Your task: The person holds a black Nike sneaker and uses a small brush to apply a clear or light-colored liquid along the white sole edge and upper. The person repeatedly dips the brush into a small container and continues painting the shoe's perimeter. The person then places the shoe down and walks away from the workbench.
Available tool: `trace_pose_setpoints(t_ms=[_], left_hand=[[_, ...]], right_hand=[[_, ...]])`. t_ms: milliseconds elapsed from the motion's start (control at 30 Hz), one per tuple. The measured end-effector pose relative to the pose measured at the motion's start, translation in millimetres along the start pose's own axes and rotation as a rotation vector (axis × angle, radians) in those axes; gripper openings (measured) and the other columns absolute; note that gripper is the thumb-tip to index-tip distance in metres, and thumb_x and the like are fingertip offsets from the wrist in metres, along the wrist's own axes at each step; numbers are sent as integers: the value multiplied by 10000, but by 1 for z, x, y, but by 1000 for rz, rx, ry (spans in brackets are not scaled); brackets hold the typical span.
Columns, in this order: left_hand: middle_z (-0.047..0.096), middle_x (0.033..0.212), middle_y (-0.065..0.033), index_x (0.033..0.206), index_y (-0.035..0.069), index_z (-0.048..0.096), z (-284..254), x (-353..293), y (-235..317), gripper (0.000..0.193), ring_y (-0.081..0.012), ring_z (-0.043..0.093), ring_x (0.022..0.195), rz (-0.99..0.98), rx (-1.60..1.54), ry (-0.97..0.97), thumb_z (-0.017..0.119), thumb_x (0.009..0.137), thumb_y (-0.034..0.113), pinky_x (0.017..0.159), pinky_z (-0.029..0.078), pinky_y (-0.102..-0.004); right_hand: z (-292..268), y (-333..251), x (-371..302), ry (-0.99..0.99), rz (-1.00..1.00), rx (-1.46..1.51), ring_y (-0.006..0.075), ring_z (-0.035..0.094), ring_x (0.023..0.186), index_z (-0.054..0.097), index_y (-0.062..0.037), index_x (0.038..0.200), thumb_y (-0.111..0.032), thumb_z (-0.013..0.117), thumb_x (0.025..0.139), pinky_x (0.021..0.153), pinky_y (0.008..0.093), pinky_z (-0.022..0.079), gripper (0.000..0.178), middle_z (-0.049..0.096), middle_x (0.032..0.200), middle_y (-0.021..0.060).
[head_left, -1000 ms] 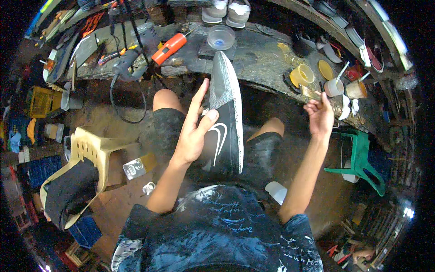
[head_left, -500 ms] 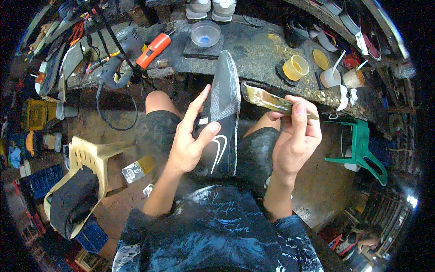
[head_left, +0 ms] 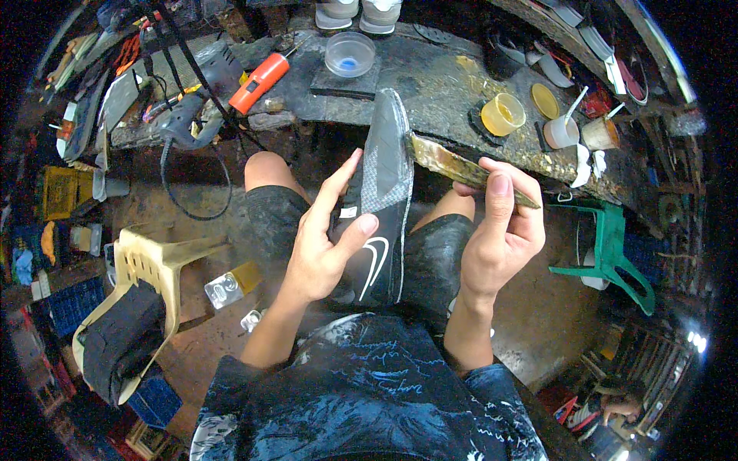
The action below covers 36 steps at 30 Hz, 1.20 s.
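A black and grey shoe (head_left: 387, 173) with a white curved outline on its side lies lengthwise over my lap, its toe pointing at the bench. My left hand (head_left: 327, 230) grips it from the left, thumb across the upper and fingers along the far side. In my right hand (head_left: 500, 227), a flat brownish strip (head_left: 453, 167), smeared with something glossy, is pinched between thumb and fingers. The strip's left tip meets the shoe's right edge near the toe. Whether the strip has bristles cannot be made out.
Across the worn workbench (head_left: 430, 84) stand a clear round tub (head_left: 350, 55), an orange-red tool (head_left: 260, 83), a cup of amber liquid (head_left: 502, 115) and a white cup (head_left: 560, 131) with a stick. A cream chair (head_left: 150, 265) is at left, a green stool (head_left: 607, 253) at right.
The strip in my right hand has tilted and its tip has come left against the shoe's edge. The shoe has shifted slightly right. My left hand keeps its grip.
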State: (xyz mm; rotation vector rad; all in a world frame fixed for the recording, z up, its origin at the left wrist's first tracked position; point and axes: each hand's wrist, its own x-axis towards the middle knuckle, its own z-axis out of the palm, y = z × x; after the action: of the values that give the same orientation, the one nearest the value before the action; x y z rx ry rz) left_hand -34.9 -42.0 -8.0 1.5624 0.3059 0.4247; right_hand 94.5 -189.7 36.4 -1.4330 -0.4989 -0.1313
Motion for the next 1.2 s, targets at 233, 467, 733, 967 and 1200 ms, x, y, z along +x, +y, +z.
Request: trace_pose_setpoints(t_ms=[233, 467, 733, 967, 1200], left_hand=[[503, 1552, -191, 1582, 3, 388, 3, -2, 0, 735, -284, 481, 1439, -18, -26, 25, 706, 960, 231, 1205, 331, -404], [522, 1527, -201, 1579, 9, 398, 2, -1, 1, 720, -272, 509, 1408, -17, 32, 48, 704, 961, 216, 1190, 352, -398], [535, 1510, -190, 1578, 13, 400, 4, 0, -1, 707, -264, 522, 1388, -10, 14, 59, 693, 959, 187, 1181, 362, -389], [550, 1486, -174, 1591, 28, 384, 2, -1, -1, 703, -242, 533, 1361, -44, -42, 60, 679, 968, 167, 1168, 370, -376], [566, 1462, -148, 1600, 47, 377, 4, -2, -1, 693, -212, 546, 1322, -101, -128, 48, 669, 985, 176, 1148, 385, -356]], right_hand=[[0, 1, -3, -2, -65, -50, 185, 726, 823, 682, 53, 1138, -50, 636, 1030, 749, 293, 603, 156, 733, 1055, 139], [0, 1, -4, -21, -180, -248, 176, 724, 775, 722, 55, 1083, -4, 684, 981, 735, 275, 577, 124, 744, 974, 145], [-1, -1, -6, -60, -220, -289, 186, 724, 785, 712, 62, 1095, -2, 673, 985, 741, 283, 574, 133, 745, 974, 147], [-6, 0, -7, -144, -286, -372, 207, 741, 833, 671, 92, 1130, -15, 633, 1019, 782, 296, 596, 160, 739, 1039, 168], [-10, -2, -10, -162, -304, -385, 201, 740, 835, 668, 96, 1131, -7, 628, 1017, 785, 290, 593, 158, 741, 1046, 175]])
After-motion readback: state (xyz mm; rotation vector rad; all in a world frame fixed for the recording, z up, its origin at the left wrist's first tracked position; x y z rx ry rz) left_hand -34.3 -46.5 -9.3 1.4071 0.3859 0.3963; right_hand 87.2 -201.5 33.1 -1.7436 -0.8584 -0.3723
